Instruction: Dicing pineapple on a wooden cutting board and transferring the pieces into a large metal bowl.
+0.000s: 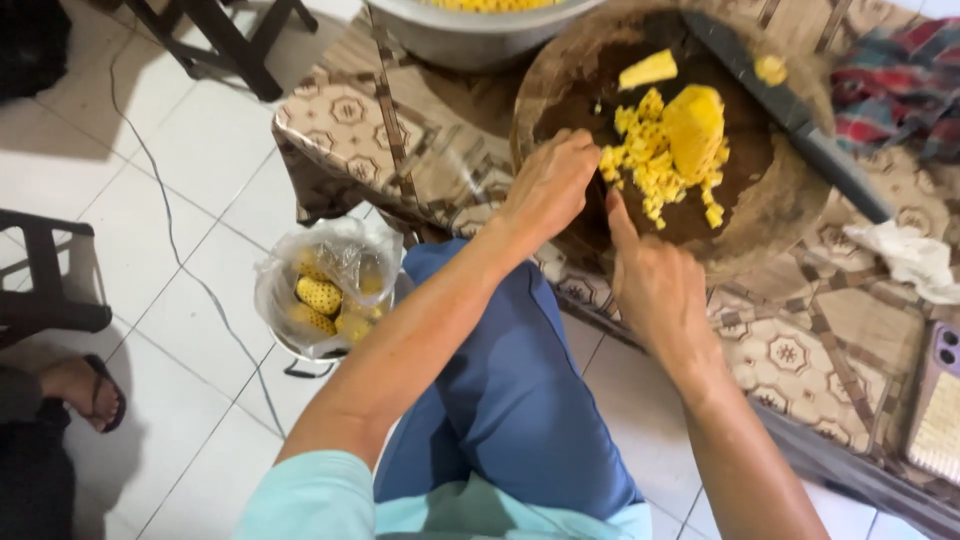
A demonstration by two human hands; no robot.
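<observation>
My left hand (pixel 550 185) rests at the near rim of a round wooden chopping board (pixel 760 215), fingers curled loosely with the fingertips at the edge of a heap of chopped yellow fruit pieces (pixel 655 165); whether that grip closes on any piece I cannot tell. My right hand (pixel 655 285) sits just beside it at the board's near edge, index finger stretched forward toward the heap, the other fingers folded under, grasping nothing that shows. A larger uncut chunk of the yellow fruit (pixel 695 125) stands in the middle of the heap, and a separate wedge (pixel 648 70) lies apart on the far side of the board. A long dark knife (pixel 790 110) lies across the board's right rim, untouched. The board sits on a counter (pixel 400 130) covered in a patterned cloth, with a metal bowl (pixel 470 35) of yellow pieces beyond it. On the tiled floor below, a plastic-lined bucket (pixel 325 295) holds fruit scraps.
</observation>
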